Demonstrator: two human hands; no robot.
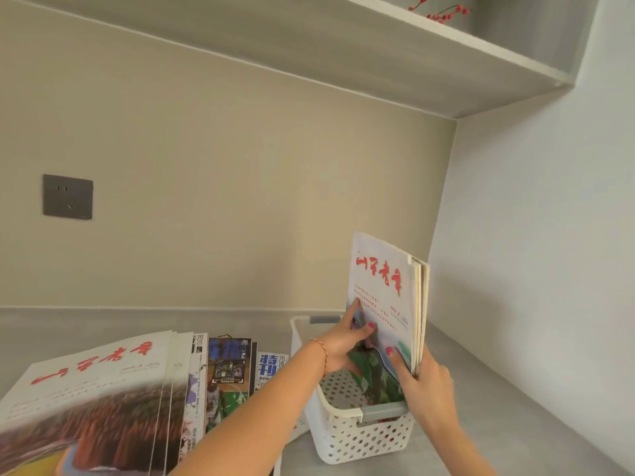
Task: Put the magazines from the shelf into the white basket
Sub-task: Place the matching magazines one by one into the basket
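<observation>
You hold a thin bundle of white-covered magazines with red brush-script titles (385, 304) upright over the white perforated plastic basket with grey handles (360, 438); the bundle's long axis runs nearly vertical, tilted slightly, with its lower edge already inside the basket's opening. Your right hand (422, 383) grips the bundle at its lower right corner, thumb on the front cover and fingers curled behind the page edges; your left hand (347, 341) presses and pinches the lower left of the front cover, fingers spread along that side. Both hands are therefore occupied with the same bundle; neither is free.

The controlling relation is this: the basket lies directly below the bundle and just in front of both hands; the bundle stands taller than the basket wall, so it will likely project above the rim once seated. Judge the step in hand as the lowering of the bundle; the next move calls for a straight descent along the long axis, keeping the bundle clear of the near grey handle (385, 412); a skewed descent could catch the lower corner on the handle or fan the loose pages.

The remaining stock, a fanned row of glossy magazines (137, 389), lies flat on the grey shelf surface (515, 424) to the left of the basket, its nearest copy close beside the basket wall; your left hand is the nearer one for the following pickup; judge the task as early, most copies being outside the basket.
</observation>
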